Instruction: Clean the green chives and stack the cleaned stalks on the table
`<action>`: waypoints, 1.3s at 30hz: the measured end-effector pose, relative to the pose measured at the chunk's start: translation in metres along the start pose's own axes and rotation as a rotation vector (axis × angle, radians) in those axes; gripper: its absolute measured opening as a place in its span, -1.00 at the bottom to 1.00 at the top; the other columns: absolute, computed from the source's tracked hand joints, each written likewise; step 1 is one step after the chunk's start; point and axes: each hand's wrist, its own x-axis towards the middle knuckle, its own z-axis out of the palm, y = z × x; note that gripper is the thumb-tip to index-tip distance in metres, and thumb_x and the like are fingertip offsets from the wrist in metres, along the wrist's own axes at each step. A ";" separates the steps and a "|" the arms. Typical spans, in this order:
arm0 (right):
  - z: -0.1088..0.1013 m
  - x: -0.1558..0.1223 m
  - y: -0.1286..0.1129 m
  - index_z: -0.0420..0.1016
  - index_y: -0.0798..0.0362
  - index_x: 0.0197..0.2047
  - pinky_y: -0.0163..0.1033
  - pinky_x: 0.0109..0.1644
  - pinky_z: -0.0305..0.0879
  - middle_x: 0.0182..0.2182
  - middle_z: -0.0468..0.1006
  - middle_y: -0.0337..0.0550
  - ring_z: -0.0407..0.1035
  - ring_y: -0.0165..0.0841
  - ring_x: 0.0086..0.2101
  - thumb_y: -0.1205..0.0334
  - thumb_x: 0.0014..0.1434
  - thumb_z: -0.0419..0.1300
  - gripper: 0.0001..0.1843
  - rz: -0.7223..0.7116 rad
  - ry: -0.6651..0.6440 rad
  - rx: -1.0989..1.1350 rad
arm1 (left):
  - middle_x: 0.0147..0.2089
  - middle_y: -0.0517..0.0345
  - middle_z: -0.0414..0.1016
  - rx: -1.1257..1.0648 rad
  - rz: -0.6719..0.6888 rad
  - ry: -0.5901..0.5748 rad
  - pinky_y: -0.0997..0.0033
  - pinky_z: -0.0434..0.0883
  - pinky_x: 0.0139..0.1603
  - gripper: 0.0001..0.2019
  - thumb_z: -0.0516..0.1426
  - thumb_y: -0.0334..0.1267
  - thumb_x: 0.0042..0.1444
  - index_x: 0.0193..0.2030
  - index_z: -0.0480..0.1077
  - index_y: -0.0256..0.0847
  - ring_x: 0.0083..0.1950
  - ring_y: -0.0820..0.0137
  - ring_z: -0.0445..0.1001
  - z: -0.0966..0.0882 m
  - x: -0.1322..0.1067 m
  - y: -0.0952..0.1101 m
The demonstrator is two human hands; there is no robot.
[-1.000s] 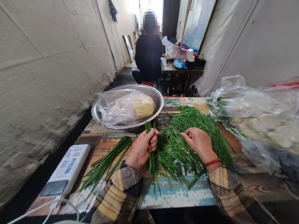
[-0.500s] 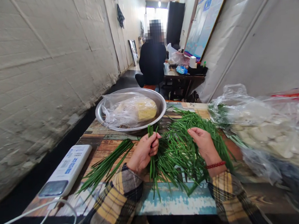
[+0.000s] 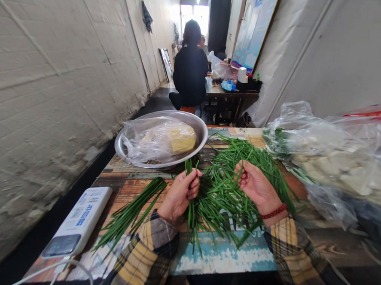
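A small bunch of garlic chives [image 3: 191,215] stands upright in my left hand [image 3: 181,192], its fingers wrapped round the stalks. My right hand [image 3: 256,185], with a red bead bracelet [image 3: 275,211] at the wrist, is closed in a pinch on a chive blade at the right of the loose heap. That heap of chives [image 3: 224,192] spreads over the table between and behind both hands. To the left of my left hand lies a neater bundle of chives [image 3: 133,210], its ends lined up.
Behind my left hand sits a metal basin [image 3: 203,137] with a plastic-wrapped yellowish block [image 3: 182,138]. A white power bank [image 3: 82,218] with cables lies left. Clear plastic bags [image 3: 334,164] with pale pieces fill the right. A person [image 3: 190,73] sits beyond at another table [image 3: 232,94].
My right hand's fingers have curled inward, and a chive blade now shows in their pinch. The left hand keeps its hold on the bunch. The whole view has shifted slightly.
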 end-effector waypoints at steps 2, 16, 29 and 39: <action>0.003 -0.002 0.003 0.40 0.05 -0.42 -0.45 -0.58 0.10 -0.52 0.38 -0.35 0.15 -0.57 -0.59 0.11 -0.12 0.38 -0.72 0.030 -0.038 -0.033 | -0.61 0.40 -0.03 0.000 0.000 0.005 0.62 -0.16 -0.69 -0.75 0.14 -0.10 0.10 -0.32 0.29 -0.28 -0.66 0.67 -0.13 0.001 0.000 0.000; 0.026 -0.015 0.042 0.39 0.08 -0.50 -0.32 -0.47 0.01 -0.61 0.26 -0.32 0.10 -0.47 -0.55 0.00 0.08 0.18 -0.68 -0.269 -0.239 -0.940 | -0.61 0.42 0.02 0.145 -0.034 -0.011 0.56 -0.20 -0.67 -0.64 0.27 -0.07 -0.09 -0.26 0.36 -0.27 -0.66 0.68 -0.10 0.009 -0.006 -0.011; 0.018 -0.014 0.010 0.44 -0.01 -0.36 -0.35 -0.51 0.02 -0.59 0.26 -0.32 0.10 -0.47 -0.57 0.01 0.12 0.20 -0.78 -0.157 -0.142 -0.318 | -0.66 0.42 -0.03 0.284 0.004 0.088 0.54 -0.19 -0.67 -0.64 0.26 -0.01 -0.10 -0.35 0.40 -0.31 -0.68 0.66 -0.11 0.007 -0.005 -0.008; 0.024 -0.018 0.022 0.57 0.06 -0.33 -0.34 -0.56 -0.04 -0.62 0.35 -0.30 0.08 -0.49 -0.62 0.02 0.16 0.11 -0.68 -0.229 -0.229 -0.830 | -0.58 0.26 0.19 0.601 0.289 0.257 0.55 0.05 -0.53 -0.72 0.19 -0.08 -0.03 -0.53 0.41 -0.30 -0.51 0.53 0.10 -0.001 0.003 -0.005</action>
